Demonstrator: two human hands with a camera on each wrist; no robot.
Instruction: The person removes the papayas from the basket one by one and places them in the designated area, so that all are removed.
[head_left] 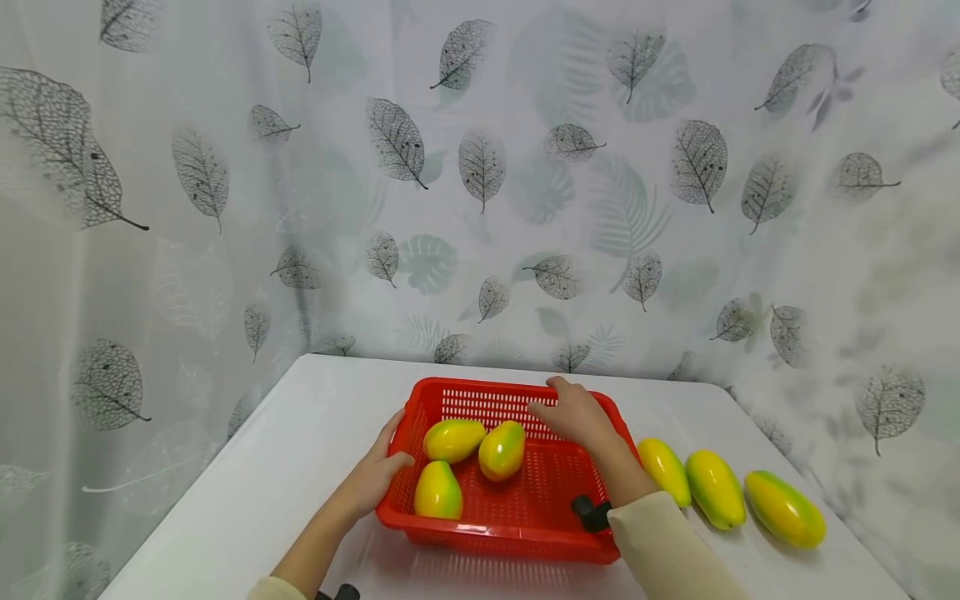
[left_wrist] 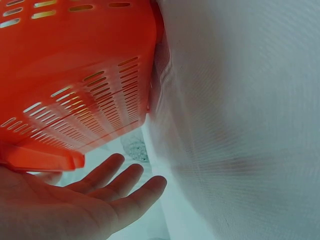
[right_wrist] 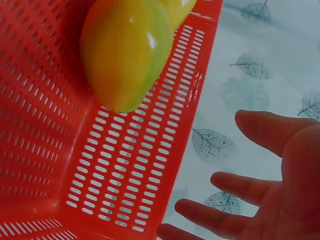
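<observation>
A red slotted plastic basket (head_left: pixel 525 533) sits on the white table, with three glossy yellow-green mango-like fruits (head_left: pixel 502 451) in its left half. At the basket's left rim is my left hand (head_left: pixel 369 477); its thumb lies over the rim. In the left wrist view the other fingers (left_wrist: pixel 125 182) extend loosely past the rim, apart from the slotted wall. My right hand (head_left: pixel 577 415) hovers by the far right part of the basket, fingers spread and holding nothing. The right wrist view has one fruit (right_wrist: pixel 125 55) large inside the basket, away from that hand.
Three more yellow-green fruits (head_left: pixel 715 490) lie in a row on the table (head_left: pixel 300 442), right of the basket. A leaf-patterned curtain (head_left: pixel 480 250) hangs behind and at both sides. Dark wrist mounts (head_left: pixel 591 513) show at the cuffs.
</observation>
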